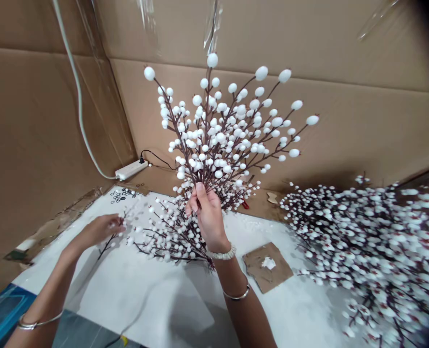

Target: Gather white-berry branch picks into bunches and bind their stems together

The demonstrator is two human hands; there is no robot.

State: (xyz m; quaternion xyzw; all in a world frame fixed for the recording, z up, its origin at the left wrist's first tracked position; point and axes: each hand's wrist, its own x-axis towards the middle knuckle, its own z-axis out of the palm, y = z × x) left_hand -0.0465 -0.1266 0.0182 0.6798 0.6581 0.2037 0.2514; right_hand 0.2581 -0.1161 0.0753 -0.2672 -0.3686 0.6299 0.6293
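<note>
A fan of brown artificial branches with white berries stands up from my right hand, whose thumb and fingers are closed round the stems. Lower down on the left, my left hand pinches a single berry stem; its berries are blurred and its dark end points down toward the table. Between and behind my hands, a loose pile of berry branches lies on the white tabletop, partly hidden by my right hand.
A large heap of white berry branches fills the right side. A torn cardboard piece lies nearer the middle. Small dark rings are scattered at the back left, by a white power strip. Cardboard walls enclose the table.
</note>
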